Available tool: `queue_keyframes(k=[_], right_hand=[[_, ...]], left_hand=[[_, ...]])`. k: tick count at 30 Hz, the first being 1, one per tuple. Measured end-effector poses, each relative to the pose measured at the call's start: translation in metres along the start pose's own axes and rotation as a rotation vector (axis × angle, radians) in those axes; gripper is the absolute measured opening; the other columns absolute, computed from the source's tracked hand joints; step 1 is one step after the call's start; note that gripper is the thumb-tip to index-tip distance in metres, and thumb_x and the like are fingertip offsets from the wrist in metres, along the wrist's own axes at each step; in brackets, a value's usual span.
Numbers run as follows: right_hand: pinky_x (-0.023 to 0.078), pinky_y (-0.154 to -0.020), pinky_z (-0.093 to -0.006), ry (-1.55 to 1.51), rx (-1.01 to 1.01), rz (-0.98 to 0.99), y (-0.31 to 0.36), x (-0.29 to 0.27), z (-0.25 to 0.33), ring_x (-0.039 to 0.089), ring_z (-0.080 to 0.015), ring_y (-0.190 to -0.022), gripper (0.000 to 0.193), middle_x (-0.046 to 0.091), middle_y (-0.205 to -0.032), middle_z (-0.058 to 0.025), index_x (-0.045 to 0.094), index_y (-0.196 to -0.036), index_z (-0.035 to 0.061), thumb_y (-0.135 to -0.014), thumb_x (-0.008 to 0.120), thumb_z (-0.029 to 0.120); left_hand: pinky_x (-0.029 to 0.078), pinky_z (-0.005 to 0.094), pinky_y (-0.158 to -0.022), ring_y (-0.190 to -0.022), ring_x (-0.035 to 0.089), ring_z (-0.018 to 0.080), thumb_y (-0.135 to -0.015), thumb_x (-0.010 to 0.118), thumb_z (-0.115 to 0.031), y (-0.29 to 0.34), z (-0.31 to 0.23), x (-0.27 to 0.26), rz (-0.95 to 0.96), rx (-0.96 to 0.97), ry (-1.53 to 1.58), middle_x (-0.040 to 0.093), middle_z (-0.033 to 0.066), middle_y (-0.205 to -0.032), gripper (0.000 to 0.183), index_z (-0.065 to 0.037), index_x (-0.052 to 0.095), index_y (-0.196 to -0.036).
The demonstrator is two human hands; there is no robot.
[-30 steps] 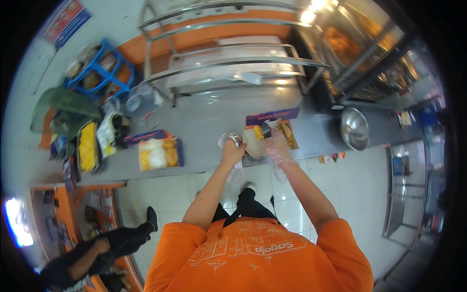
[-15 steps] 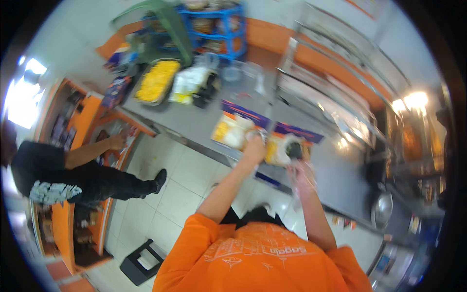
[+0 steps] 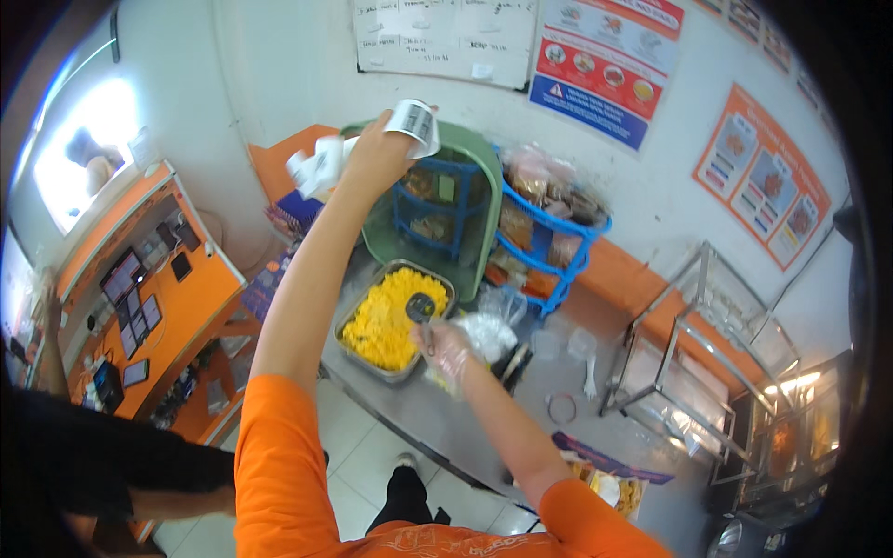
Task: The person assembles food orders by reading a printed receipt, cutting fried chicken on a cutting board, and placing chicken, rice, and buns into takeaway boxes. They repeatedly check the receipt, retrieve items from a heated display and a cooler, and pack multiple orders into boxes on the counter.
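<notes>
My left hand (image 3: 379, 153) is raised in front of the green tub, its fingers closed around a white, curved, printed piece like a paper cup (image 3: 412, 126). Whether the white shape (image 3: 318, 167) beside that wrist is also held, I cannot tell. In a clear plastic glove, my right hand (image 3: 445, 352) grips a dark, round-headed spoon (image 3: 421, 307) by its handle. The spoon's head is over the right side of yellow rice (image 3: 386, 321) in a metal tray (image 3: 379, 372). Behind the tray, a large green tub (image 3: 479, 186) stands tilted on its side.
Blue tiered baskets (image 3: 561, 270) hold bagged goods at the wall. Clear plastic bags (image 3: 488, 330) lie beside the tray. Open food boxes (image 3: 605, 474) sit at the lower right, near a metal rack (image 3: 665, 353). Left is an orange counter (image 3: 200, 284) with a person in dark clothes (image 3: 102, 456).
The view has swung left and up. Both my hands have gone from the food boxes to the rice tray area, the right hand carrying the spoon and the left hand lifted high.
</notes>
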State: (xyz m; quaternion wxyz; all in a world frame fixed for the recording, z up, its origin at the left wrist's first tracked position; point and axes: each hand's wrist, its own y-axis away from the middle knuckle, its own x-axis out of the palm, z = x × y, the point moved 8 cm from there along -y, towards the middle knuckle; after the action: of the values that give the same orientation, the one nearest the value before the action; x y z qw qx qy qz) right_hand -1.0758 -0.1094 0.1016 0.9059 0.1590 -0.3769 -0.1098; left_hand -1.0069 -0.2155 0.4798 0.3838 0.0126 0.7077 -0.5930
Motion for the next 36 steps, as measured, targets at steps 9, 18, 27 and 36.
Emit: queue_keyframes(k=[9,18,27,36], right_hand=[[0.045,-0.066,-0.0279,0.413,-1.104,-0.53,0.114,0.039,0.263,0.051,-0.0114,-0.07,0.025,0.053,-0.074,-0.0005,0.061,-0.101,0.0063,-0.091,0.059,0.03],[0.049,-0.079,-0.0471,1.795,-1.121,-0.441,-0.228,0.243,0.304,0.063,-0.0387,-0.09,0.025,0.065,-0.098,-0.0201,0.069,-0.093,0.0067,-0.085,0.048,0.016],[0.05,-0.073,-0.031,1.057,-0.743,0.001,-0.136,0.225,0.282,0.059,-0.0234,-0.074,0.021,0.068,-0.1,-0.0147,0.067,-0.099,0.0018,-0.092,0.054,0.018],[0.047,-0.09,-0.034,1.219,-0.129,-0.077,0.208,0.013,0.208,0.061,-0.0198,-0.1,0.036,0.066,-0.111,-0.0115,0.064,-0.116,0.0048,-0.089,0.063,0.029]], left_hand=[[0.046,0.0402,-0.068,-0.078,0.058,0.0289,-0.069,0.063,-0.015,0.191,0.079,-0.001,0.256,-0.26,0.398,0.056,0.0098,-0.077,0.012,-0.009,0.059,-0.079],[0.048,0.0361,-0.063,-0.069,0.059,0.0252,-0.076,0.065,-0.017,0.465,0.035,0.024,0.639,-0.588,0.213,0.058,0.0091,-0.074,0.016,-0.007,0.059,-0.087],[0.043,0.0244,-0.068,-0.08,0.051,0.0108,-0.09,0.06,-0.026,0.243,0.136,0.01,-0.172,-1.062,0.953,0.055,0.009,-0.115,0.047,-0.006,0.048,-0.13],[0.047,0.0235,-0.067,-0.074,0.058,0.0111,-0.081,0.068,-0.003,0.203,-0.12,0.115,1.169,-0.758,1.506,0.063,0.002,-0.085,0.021,-0.004,0.062,-0.101]])
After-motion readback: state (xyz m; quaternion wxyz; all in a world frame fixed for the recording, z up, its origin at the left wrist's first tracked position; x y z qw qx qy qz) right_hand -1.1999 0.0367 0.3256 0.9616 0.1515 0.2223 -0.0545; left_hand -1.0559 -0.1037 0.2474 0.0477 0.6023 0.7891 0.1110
